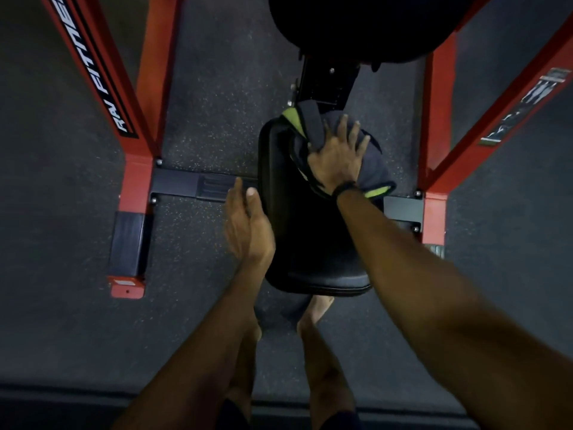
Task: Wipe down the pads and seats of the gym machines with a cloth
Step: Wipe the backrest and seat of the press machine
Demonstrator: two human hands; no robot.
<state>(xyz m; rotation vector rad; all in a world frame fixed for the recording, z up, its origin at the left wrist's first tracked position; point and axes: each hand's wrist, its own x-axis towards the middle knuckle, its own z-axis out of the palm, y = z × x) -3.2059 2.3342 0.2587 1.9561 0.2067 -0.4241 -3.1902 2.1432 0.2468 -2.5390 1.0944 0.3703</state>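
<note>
The right hand (336,159) lay flat on a dark grey cloth (347,156) with lime-green edging, fingers spread and straight, pressing it down onto the far end of the black padded seat (297,225) rather than gripping it; a dark band circled that wrist. The cloth was bunched, one fold sticking up beyond the fingertips toward the seat's black mounting bracket (325,85). The left hand (248,225) rested against the seat's left edge, fingers loosely extended and holding nothing, apparently steadying the pad. Judging by where the cloth sat, the wipe of this seat was under way at its far end, and the near half, toward the person's bare feet (313,308), looked yet to be covered, though no wet or dry streaks could be made out in the dim light. Above the seat, a larger black pad (356,23) hung between the red frame uprights (136,97) over the speckled rubber floor (217,97); whether it had been wiped could not be told.
</note>
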